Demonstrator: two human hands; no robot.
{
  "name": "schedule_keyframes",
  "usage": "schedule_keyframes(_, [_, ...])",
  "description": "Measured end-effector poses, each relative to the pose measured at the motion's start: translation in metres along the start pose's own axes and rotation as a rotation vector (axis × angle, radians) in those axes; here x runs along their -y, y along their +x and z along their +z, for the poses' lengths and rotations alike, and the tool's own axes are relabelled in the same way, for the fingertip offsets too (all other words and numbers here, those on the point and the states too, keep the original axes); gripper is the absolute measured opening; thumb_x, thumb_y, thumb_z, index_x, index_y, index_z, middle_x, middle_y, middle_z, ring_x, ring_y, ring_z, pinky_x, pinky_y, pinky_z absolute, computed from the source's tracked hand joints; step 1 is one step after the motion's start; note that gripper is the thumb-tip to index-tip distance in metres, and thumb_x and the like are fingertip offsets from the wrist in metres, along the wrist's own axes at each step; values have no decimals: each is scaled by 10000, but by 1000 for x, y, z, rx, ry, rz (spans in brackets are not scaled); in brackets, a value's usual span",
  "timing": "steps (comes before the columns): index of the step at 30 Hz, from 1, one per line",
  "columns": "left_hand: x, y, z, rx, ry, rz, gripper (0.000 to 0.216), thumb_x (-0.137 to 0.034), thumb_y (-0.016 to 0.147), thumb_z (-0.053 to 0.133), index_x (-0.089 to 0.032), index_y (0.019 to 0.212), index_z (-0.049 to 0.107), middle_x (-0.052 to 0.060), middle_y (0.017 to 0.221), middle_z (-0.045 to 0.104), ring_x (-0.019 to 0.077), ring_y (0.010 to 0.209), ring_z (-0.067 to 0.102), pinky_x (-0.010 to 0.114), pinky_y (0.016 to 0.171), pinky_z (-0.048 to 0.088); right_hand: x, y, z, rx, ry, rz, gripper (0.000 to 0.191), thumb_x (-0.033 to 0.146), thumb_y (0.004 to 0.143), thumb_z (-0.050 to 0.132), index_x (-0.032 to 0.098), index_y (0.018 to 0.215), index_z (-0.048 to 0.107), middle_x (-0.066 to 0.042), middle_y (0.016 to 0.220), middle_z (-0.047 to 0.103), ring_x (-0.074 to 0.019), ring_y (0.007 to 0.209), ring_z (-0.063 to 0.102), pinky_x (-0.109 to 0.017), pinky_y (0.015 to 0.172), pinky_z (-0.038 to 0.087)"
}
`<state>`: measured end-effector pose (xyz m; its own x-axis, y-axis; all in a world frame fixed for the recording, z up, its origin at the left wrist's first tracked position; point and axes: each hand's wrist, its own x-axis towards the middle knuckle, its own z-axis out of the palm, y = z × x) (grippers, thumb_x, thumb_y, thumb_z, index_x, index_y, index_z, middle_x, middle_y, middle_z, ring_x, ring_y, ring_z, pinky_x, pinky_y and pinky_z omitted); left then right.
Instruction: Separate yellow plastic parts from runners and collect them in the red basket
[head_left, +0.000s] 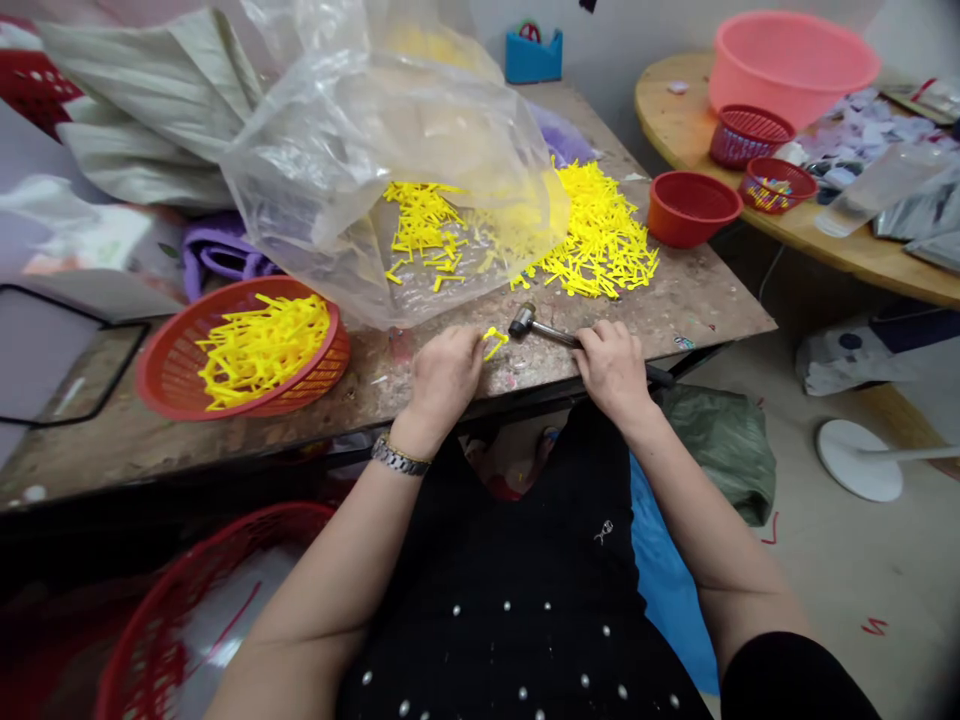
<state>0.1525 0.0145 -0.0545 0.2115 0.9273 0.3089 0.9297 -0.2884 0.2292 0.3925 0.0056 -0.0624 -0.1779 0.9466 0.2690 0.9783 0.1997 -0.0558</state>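
Near the table's front edge, my left hand [448, 372] pinches a small yellow plastic piece [495, 343] between its fingertips. My right hand [613, 365] is wrapped round the handle of a small hammer [541, 326], whose dark head lies just right of the yellow piece, apart from it. Behind the hammer spreads a large heap of yellow plastic pieces [600, 235]. More of them show in the mouth of a clear plastic bag [315, 190]. To the left, an orange-red basket [169, 375] holds a pile of similar yellow pieces.
A red bowl [694, 210] stands at the table's right corner. On the round wooden table [675, 125] are a pink basin [791, 65] and small red baskets. A blue tape dispenser [534, 57] sits at the back. Below left is a red basket [142, 620].
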Motion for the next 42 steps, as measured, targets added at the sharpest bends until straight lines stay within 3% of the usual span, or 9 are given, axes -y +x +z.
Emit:
schedule_keyframes(6, [-8,6,1,63,136,-36,261,-210,1021,432,-144,967,678,139,1005,713,263,948,662,335,784,467,-4,7,5,51,-50,-8,158,259,984,534,179,1053,652,-122,1093,670,-294,1058,537,-381,787,377])
schedule_keyframes(11, [-12,9,6,86,146,-18,274,-225,1029,430,-148,974,687,130,1002,697,255,929,657,325,756,454,-8,1,8,-1,11,-21,187,253,995,493,173,1053,652,-121,1063,682,-281,1024,559,-362,812,400])
schedule_keyframes(19, [-10,5,15,24,62,13,234,-229,1018,474,-168,938,686,114,957,686,233,864,638,312,733,450,-3,-20,-3,-29,501,20,256,271,1015,403,192,1070,641,-77,908,702,-236,852,640,-328,758,462])
schedule_keyframes(22, [-10,4,16,20,17,10,229,-226,1013,482,-173,940,692,110,955,685,231,863,633,310,734,449,7,-28,-5,-34,622,-24,286,263,1016,389,194,1160,626,-87,1009,727,-228,919,672,-338,820,504])
schedule_keyframes(27, [-5,3,20,7,-92,-6,226,-239,1008,492,-173,992,707,110,969,691,239,879,641,317,752,456,21,-37,6,-8,600,-49,348,246,1017,375,187,1268,608,-125,1214,715,-260,1118,674,-394,936,541])
schedule_keyframes(34, [2,-2,27,-55,-156,61,238,-201,1010,455,-172,1000,691,99,948,698,230,905,635,317,803,479,21,-39,12,-3,549,-44,372,247,1018,365,160,1288,606,-152,1225,716,-283,1126,684,-446,967,555])
schedule_keyframes(39, [-4,-2,25,-19,-72,50,257,-157,1001,437,-157,936,686,118,934,687,241,896,635,325,799,477,19,-37,1,-9,550,-38,361,236,1010,380,170,1267,625,-143,1214,727,-286,1130,689,-456,974,557])
schedule_keyframes(42, [-5,-2,24,1,-38,43,250,-145,994,441,-160,918,679,122,933,682,242,881,632,324,777,472,19,-37,-18,-96,606,-58,364,247,1016,381,192,1275,630,-123,1235,724,-268,1160,679,-440,1001,550])
